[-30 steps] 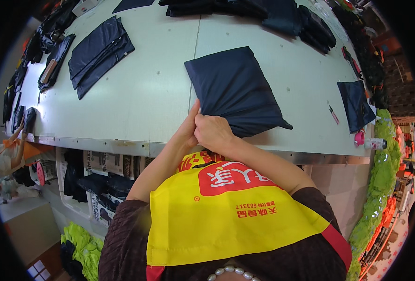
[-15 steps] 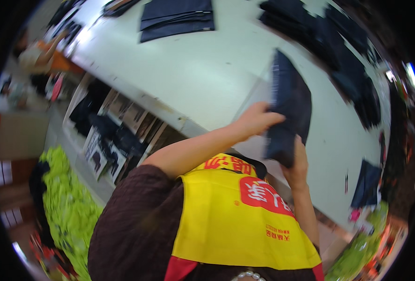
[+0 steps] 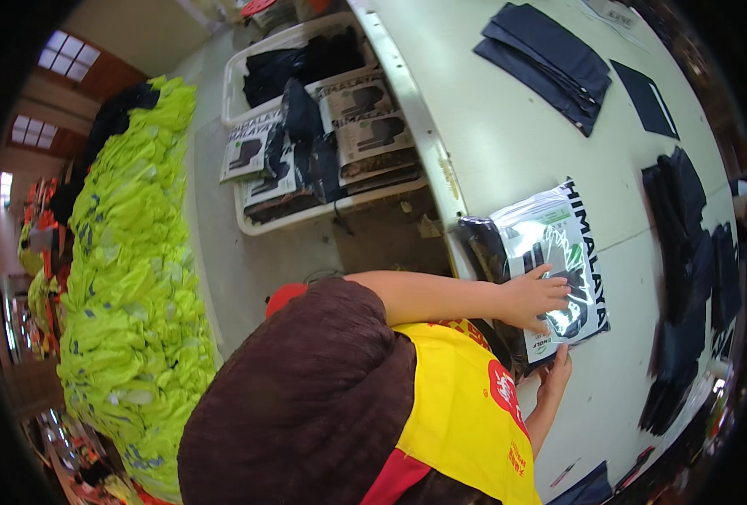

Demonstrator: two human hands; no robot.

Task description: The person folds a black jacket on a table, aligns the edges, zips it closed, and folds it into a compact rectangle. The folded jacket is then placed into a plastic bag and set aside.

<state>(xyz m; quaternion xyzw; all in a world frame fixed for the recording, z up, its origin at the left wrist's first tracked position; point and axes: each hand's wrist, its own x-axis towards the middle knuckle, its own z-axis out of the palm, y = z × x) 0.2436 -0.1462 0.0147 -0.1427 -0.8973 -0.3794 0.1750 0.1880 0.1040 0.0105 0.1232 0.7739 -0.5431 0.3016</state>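
A glossy plastic garment package with a white printed front and dark contents rests at the near edge of the pale table. My left hand lies across its front, fingers spread flat and apart. At the package's lower corner, my right hand holds the edge, with its fingertips at the rim and part of the hand hidden under or behind it. The dark folded side of the package shows at its left end, next to the table edge.
Left of the table, a white crate holds several similar packages, with another crate of black cloth behind. A large heap of lime-green garments lies farther left. Folded dark garments and more dark stacks lie on the table.
The package, earlier held up showing its dark side, now lies on the table with its white front up. My left hand has flattened onto it. The view has swung left.
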